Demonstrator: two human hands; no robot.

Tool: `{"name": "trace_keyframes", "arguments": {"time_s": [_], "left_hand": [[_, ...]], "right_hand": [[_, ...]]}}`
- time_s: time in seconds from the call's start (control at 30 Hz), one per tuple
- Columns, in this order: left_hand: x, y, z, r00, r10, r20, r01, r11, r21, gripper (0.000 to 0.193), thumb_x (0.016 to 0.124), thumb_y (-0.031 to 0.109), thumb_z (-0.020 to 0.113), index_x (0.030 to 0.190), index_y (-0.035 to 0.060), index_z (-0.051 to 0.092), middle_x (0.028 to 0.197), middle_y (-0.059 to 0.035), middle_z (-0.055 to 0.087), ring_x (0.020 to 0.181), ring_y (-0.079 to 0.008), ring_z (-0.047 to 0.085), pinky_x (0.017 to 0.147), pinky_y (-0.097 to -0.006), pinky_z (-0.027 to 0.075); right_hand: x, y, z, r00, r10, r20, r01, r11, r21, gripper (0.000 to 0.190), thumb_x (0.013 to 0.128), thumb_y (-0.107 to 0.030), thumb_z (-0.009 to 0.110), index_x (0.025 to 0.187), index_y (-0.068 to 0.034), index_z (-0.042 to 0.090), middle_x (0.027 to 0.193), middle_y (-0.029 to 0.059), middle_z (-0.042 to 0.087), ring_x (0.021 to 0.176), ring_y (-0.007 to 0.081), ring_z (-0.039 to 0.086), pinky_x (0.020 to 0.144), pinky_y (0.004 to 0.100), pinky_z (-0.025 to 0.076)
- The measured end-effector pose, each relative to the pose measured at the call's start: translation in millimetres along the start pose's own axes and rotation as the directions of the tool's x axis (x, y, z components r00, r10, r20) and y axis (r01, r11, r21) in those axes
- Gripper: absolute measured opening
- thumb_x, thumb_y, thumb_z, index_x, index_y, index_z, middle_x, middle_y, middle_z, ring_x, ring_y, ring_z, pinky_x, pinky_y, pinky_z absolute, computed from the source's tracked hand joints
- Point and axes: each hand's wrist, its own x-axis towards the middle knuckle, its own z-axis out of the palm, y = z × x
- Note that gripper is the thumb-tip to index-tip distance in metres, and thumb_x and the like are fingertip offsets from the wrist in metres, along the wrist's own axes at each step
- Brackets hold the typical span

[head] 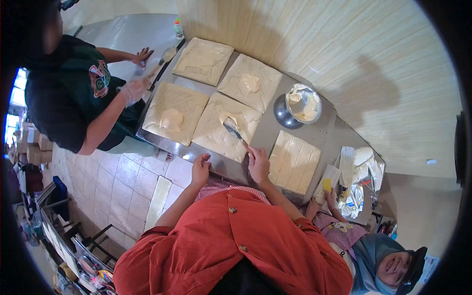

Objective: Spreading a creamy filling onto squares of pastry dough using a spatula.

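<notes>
My right hand (pixel 259 165) grips the wooden handle of a spatula (pixel 232 128), whose dark blade lies on a dollop of cream on the nearest square slab of pale dough or cake (pixel 214 129). Fingers curled, my left hand (pixel 201 170) rests at the metal table's near edge and holds nothing that I can see. Around that slab lie one with spread cream (pixel 202 61) and two with dollops, at the back (pixel 271 79) and at the left (pixel 155 110). A steel bowl (pixel 316 117) with cream stands at the right rear, and a slab marked in strips (pixel 295 162) lies nearer.
At the left a person (pixel 81 84) holds a cream-covered spatula (pixel 168 55) in a gloved hand. Another person (pixel 343 225) handles a package at the right, beside wrappers (pixel 352 201). A wall (pixel 332 44) bounds the table's back. A bottle (pixel 179 30) stands at its far left corner.
</notes>
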Motion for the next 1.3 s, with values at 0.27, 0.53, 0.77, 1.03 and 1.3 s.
{"name": "trace_keyframes", "arguments": {"time_s": [0.27, 0.53, 0.77, 1.03, 1.3], "left_hand": [[-5.1, 3.0, -17.1, 0.981, -0.102, 0.164, 0.122, 0.986, -0.117, 0.024, 0.087, 0.009, 0.052, 0.109, -0.0001, 0.054, 0.104, -0.0145, 0.058, 0.096, -0.0220, 0.056, 0.076, -0.0335, 0.047], [-8.2, 18.8, -10.6, 0.767, 0.429, 0.477, -0.641, 0.473, 0.605, 0.049, 0.082, 0.026, 0.058, 0.122, 0.0021, 0.044, 0.134, -0.0198, 0.036, 0.125, -0.0361, 0.033, 0.102, -0.0480, 0.028], [-28.9, -38.7, -19.2, 0.292, 0.353, 0.889, -0.944, 0.254, 0.209, 0.053, 0.086, 0.036, 0.053, 0.131, 0.0096, 0.042, 0.132, -0.0169, 0.041, 0.127, -0.0350, 0.033, 0.109, -0.0474, 0.020], [-14.4, 30.1, -15.0, 0.750, 0.427, 0.505, -0.660, 0.452, 0.600, 0.039, 0.082, 0.026, 0.056, 0.117, 0.0077, 0.053, 0.090, -0.0114, 0.051, 0.085, -0.0276, 0.050, 0.076, -0.0410, 0.038], [-10.4, -25.5, 2.7, 0.838, 0.347, 0.420, -0.420, 0.903, 0.092, 0.046, 0.087, 0.024, 0.055, 0.125, 0.0005, 0.044, 0.098, -0.0108, 0.053, 0.093, -0.0221, 0.051, 0.077, -0.0353, 0.044]], "right_hand": [[-39.6, 11.1, 29.0, 0.996, -0.075, 0.046, 0.078, 0.996, -0.054, 0.031, 0.083, -0.005, 0.057, 0.113, -0.011, 0.060, 0.094, 0.0153, 0.052, 0.086, 0.0313, 0.055, 0.074, 0.0377, 0.046], [-73.8, 6.9, 2.6, 0.989, -0.088, 0.121, 0.079, 0.994, 0.076, 0.029, 0.081, -0.003, 0.055, 0.110, -0.005, 0.060, 0.092, 0.0172, 0.056, 0.083, 0.0342, 0.056, 0.076, 0.0365, 0.047], [-83.4, -10.0, -61.0, 0.838, 0.243, 0.489, -0.472, 0.773, 0.424, 0.031, 0.087, -0.011, 0.058, 0.116, 0.000, 0.056, 0.083, 0.0069, 0.060, 0.067, 0.0127, 0.055, 0.058, 0.0254, 0.046], [-76.4, -52.6, -72.4, 0.804, 0.363, 0.471, -0.595, 0.497, 0.632, 0.032, 0.090, -0.012, 0.055, 0.120, 0.000, 0.053, 0.079, 0.0049, 0.059, 0.059, 0.0068, 0.051, 0.045, 0.0179, 0.039], [-87.5, -70.6, -49.7, 0.787, 0.357, 0.503, -0.600, 0.257, 0.758, 0.035, 0.092, -0.017, 0.051, 0.122, 0.000, 0.047, 0.081, 0.0097, 0.060, 0.058, 0.0095, 0.053, 0.044, 0.0192, 0.039]]}}
